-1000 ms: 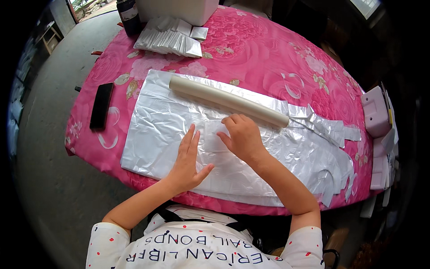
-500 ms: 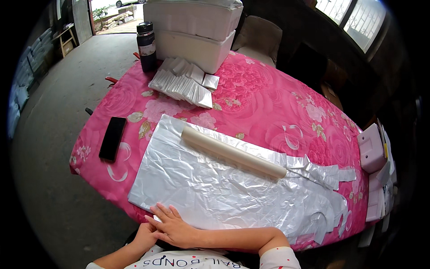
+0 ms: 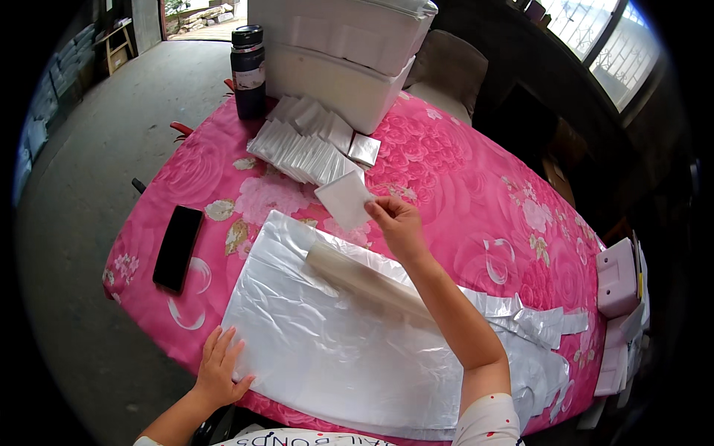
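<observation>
Pinched between the thumb and fingers of my right hand is a flat white square packet, raised in front of a pile of similar folded packets. My left hand rests with fingers outstretched on the left edge of a stack of thin silvery-white plastic sheets or bags. Across the far part of that stack lies a beige tube. It looks hazy, as if under a layer of film, and my right forearm hides its right end.
On the pink floral tablecloth a black phone lies at the left. A dark bottle and white foam boxes stand at the back. Pale pink plastic containers are at the right edge, and a covered chair is behind.
My right hand has moved from beside my left hand to near the packet pile and now holds a square packet. My left hand has spread out on the stack's edge. The tube now looks covered.
</observation>
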`<state>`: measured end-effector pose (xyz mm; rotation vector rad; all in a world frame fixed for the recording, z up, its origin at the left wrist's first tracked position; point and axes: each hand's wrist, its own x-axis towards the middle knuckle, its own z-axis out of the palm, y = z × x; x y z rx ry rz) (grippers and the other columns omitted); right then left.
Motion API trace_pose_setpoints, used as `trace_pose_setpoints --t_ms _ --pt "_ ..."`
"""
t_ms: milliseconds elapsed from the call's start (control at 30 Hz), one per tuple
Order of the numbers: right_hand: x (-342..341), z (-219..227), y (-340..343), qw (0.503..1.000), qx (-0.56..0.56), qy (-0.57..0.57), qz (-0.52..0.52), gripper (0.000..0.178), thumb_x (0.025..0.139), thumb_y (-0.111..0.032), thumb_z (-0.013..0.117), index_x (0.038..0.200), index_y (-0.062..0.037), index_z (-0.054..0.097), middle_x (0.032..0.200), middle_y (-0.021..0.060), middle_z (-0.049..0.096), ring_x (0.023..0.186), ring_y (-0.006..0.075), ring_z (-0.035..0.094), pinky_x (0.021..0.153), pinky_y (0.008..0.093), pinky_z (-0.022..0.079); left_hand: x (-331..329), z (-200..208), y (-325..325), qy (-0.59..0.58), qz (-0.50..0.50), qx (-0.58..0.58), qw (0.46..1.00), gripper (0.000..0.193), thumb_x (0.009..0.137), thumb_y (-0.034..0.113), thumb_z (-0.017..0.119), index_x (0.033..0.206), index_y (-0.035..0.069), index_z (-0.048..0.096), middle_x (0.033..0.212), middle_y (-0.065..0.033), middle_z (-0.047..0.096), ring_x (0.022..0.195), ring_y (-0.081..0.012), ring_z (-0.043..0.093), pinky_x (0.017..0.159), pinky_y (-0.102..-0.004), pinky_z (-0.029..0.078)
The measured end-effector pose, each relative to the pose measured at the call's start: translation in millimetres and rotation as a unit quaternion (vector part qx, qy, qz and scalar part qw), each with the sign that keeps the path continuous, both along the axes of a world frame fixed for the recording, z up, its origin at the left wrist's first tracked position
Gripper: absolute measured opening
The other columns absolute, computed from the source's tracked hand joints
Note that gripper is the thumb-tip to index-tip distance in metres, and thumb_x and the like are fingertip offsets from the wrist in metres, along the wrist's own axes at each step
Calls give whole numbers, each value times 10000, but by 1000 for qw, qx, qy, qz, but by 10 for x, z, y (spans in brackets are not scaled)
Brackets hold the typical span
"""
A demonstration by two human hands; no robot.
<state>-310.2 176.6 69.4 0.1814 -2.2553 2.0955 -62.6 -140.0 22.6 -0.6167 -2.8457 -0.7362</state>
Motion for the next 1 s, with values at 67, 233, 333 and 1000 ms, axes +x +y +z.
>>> trace_pose_setpoints --t_ms 67,233,333,1000 --pt "-598 -11 173 996 12 -69 -50 173 851 -147 640 935 4 640 713 9 597 616 70 522 553 212 423 9 -103 -14 9 1 -22 1000 553 762 363 607 1148 -20 509 1321 -240 395 1211 -459 332 1002 -507 301" --pt "-1599 -488 405 980 -24 -115 -159 188 858 -154 625 936 16 630 774 57 644 620 121 600 521 232 470 9 -147 -36 5 7 -46 999 552 779 390 578 1152 -11 509 1328 -235 389 1213 -462 316 999 -523 296" --pt "-1769 -646 371 975 11 -153 -161 227 830 -193 658 905 19 634 775 68 648 628 123 617 512 248 485 21 -147 -46 -3 8 -56 998 551 783 405 564 1146 -7 514 1322 -228 399 1220 -453 309 999 -519 297" --pt "1335 246 1097 898 413 -47 141 517 733 -262 728 1168 -41 558 1097 134 579 1024 288 520 878 356 429 64 -61 38 60 -6 -24 998 519 796 362 567 1150 -14 512 1301 -244 414 1219 -451 326 1013 -497 287"
